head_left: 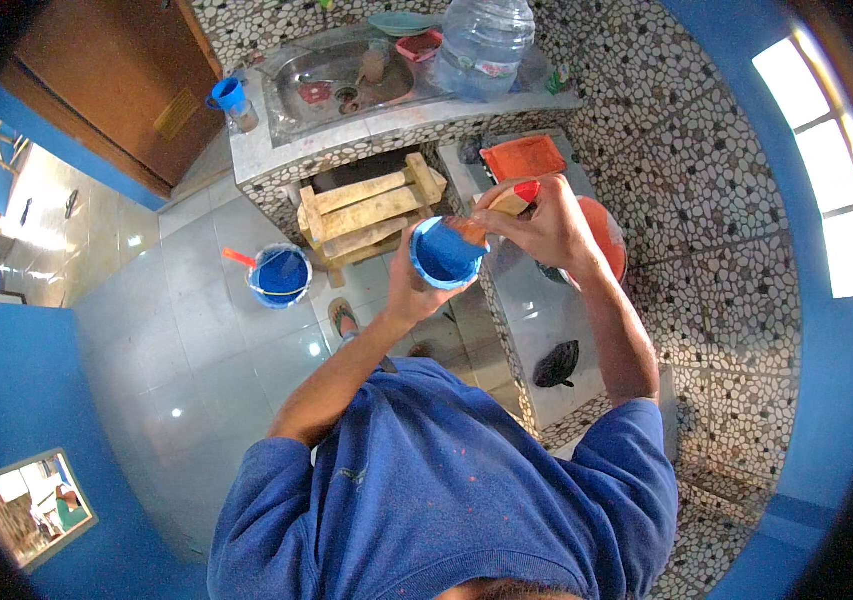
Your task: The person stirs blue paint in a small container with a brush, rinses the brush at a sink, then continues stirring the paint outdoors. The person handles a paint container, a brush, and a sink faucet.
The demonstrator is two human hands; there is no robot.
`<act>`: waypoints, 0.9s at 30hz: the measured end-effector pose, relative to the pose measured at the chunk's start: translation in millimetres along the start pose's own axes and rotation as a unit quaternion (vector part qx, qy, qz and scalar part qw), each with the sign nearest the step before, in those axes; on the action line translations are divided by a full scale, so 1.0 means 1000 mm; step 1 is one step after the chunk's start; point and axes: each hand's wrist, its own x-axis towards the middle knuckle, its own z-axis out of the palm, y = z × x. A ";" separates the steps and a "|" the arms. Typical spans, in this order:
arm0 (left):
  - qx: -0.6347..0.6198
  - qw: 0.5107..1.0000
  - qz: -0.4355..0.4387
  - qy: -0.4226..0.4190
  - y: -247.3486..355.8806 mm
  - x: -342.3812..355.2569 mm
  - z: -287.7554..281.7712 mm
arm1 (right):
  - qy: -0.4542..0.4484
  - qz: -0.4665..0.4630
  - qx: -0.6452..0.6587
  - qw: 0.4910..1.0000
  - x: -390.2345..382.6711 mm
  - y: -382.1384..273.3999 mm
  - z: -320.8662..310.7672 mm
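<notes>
My left hand (409, 287) is wrapped round a small pot (477, 272) with blue paint inside, tilted in front of my chest. Over the pot's rim, my right hand (552, 228) grips a paintbrush (469, 231) by its handle. The brush's brownish end dips into the mouth of the pot; how deep its tip reaches I cannot tell. To the left on the tiled floor stands a bucket (280, 277) with more blue paint in it. An orange stick-like thing (239, 257) leans out over that bucket's edge.
Ahead is a counter with a metal sink (387, 88), a large clear water bottle (485, 60) and a blue cup (230, 94). Below it sits a wooden slatted stand (372, 215). On the right ledge are a red tray (525, 158), a round orange basin (607, 240) and a black object (558, 365).
</notes>
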 end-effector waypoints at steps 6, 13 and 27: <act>0.025 0.999 0.026 0.025 -0.001 0.004 0.001 | 0.018 -0.008 -0.001 1.000 -0.008 -0.028 -0.003; 0.003 0.999 -0.001 0.035 -0.003 0.007 0.000 | -0.001 -0.149 -0.057 0.987 -0.022 -0.021 0.016; 0.093 0.995 0.022 -0.007 0.002 0.009 -0.004 | -0.087 -0.172 -0.082 0.978 -0.039 -0.003 0.030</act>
